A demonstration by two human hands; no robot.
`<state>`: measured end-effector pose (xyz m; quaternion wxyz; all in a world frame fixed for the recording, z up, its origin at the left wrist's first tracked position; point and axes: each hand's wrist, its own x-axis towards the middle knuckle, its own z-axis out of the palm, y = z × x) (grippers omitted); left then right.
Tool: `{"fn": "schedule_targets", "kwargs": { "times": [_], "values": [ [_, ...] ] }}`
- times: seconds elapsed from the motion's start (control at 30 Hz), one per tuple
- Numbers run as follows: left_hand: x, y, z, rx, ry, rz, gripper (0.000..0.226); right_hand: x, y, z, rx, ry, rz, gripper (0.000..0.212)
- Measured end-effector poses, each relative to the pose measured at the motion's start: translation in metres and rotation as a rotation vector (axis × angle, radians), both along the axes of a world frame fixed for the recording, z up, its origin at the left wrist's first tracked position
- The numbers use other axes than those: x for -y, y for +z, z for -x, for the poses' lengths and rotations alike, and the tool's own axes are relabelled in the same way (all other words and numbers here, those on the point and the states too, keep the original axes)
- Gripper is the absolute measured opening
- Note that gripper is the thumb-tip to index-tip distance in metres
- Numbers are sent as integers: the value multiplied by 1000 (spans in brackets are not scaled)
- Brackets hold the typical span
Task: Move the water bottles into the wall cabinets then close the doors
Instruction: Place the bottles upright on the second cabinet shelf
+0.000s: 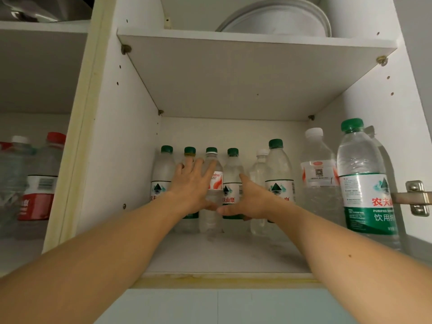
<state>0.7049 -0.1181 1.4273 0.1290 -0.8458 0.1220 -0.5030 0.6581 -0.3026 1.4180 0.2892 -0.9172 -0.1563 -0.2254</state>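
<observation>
Two open cabinet bays show. In the left bay (44, 73), a red-capped bottle (41, 181) stands beside another, too blurred to describe. In the right bay's lower shelf (224, 256), a back row of water bottles stands upright. The left hand (194, 183) lies with fingers spread against the red-labelled bottle (211, 195), thumb under its middle, apparently pressing rather than wrapping it. The right hand (245, 199), fingers fairly straight, touches the neighbouring green-capped bottle (232, 181). Nearer the front at the right stand a white-capped bottle (319, 174) and a tall green-capped bottle (364, 181), by the door hinge (416, 198). Plates (278, 18) sit on the upper shelf.
</observation>
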Motion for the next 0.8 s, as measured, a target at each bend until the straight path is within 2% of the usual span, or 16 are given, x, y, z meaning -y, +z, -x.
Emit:
{"fn": "schedule_targets", "kwargs": {
  "times": [0.3,0.4,0.47,0.57,0.67,0.8],
  "values": [
    [4,0,6,53,54,-23,123,-11,-4,5,47,-80,48,117],
    [8,-3,12,41,63,-5,123,-13,-7,14,43,-77,43,112],
    [8,-5,17,23,35,-8,120,-14,-7,25,67,-108,74,94],
    [4,-5,24,3,-97,43,108,-8,-5,52,213,-146,134,58],
    [6,2,36,16,-257,112,93,9,-8,90,398,-150,205,57],
    [39,13,65,10,-540,172,82,47,-9,141,809,-268,271,44]
  ]
}}
